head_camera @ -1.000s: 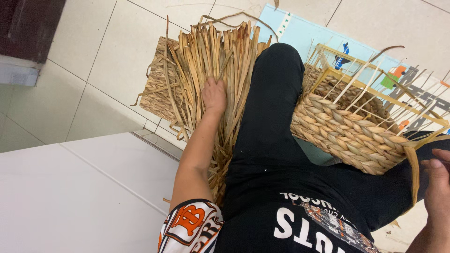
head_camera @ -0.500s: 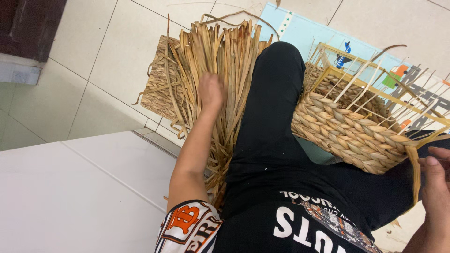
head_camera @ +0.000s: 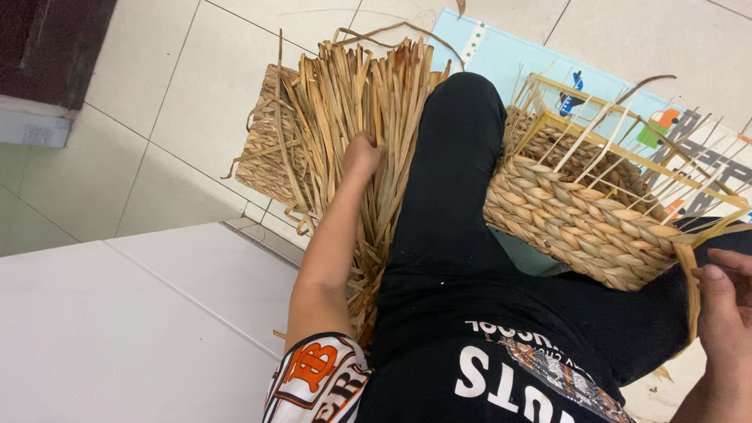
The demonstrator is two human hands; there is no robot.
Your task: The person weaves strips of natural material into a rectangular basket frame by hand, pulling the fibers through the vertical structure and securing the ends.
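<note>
One strand is best separated near its end from the bundle of dried straw strips [head_camera: 352, 102], which lies on the tiled floor [head_camera: 157, 117] beside the leg, so that neighbours are not dragged. The left hand [head_camera: 362, 153] is stretched down, fingers curled into the strips. The half-woven basket [head_camera: 580, 219] rests against the leg. At the right edge, the right hand [head_camera: 724, 313] is pinched on a loose strip [head_camera: 691, 274].

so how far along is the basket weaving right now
Done: the basket has its lower wall woven in thick braided rows. In hand: the left hand reaches into the pile of dried straw strips on the floor, while the right hand holds a strip at the basket's edge. Left: the upright stakes stand bare above the woven rows, so the upper wall is unwoven.
</note>
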